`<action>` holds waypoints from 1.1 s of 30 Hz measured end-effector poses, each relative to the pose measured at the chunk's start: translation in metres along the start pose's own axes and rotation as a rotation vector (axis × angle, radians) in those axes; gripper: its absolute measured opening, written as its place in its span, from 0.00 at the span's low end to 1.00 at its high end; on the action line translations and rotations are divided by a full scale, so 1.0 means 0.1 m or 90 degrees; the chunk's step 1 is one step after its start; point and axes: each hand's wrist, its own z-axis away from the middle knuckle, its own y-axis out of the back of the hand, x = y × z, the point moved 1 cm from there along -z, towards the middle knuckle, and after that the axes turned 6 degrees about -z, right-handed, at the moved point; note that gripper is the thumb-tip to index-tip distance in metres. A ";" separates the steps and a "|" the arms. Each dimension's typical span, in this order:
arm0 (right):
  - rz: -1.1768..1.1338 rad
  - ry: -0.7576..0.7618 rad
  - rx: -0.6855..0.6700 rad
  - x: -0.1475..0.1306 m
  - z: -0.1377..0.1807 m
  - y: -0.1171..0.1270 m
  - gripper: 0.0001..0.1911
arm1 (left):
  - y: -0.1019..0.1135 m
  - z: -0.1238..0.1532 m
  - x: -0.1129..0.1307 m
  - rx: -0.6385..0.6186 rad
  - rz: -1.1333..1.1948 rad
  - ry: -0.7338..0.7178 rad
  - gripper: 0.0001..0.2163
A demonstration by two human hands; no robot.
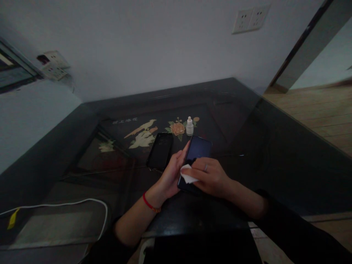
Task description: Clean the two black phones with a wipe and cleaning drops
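left hand (171, 176) fingers clamped on the phone (197, 151) side, steadying it above the table (275, 157) near edge, while right hand (213, 176) fingers pinch what looks like a white wipe (187, 177) flat against its screen.

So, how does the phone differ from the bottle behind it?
The phone is dark and flat; the bottle is white and upright. The phone is held in the left hand, with the right hand pressing a white cloth on it; the bottle stands untouched on the table.
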 end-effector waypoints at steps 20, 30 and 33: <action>0.001 -0.043 -0.003 0.04 0.04 -0.06 0.10 | 0.07 -0.07 0.00 0.011 0.017 -0.065 0.24; -0.005 0.020 -0.024 0.02 0.01 -0.02 0.10 | 0.10 -0.10 0.05 0.032 0.056 -0.106 0.24; -0.001 -0.020 -0.011 0.07 0.02 0.02 0.10 | 0.12 -0.08 0.09 0.046 0.065 -0.115 0.24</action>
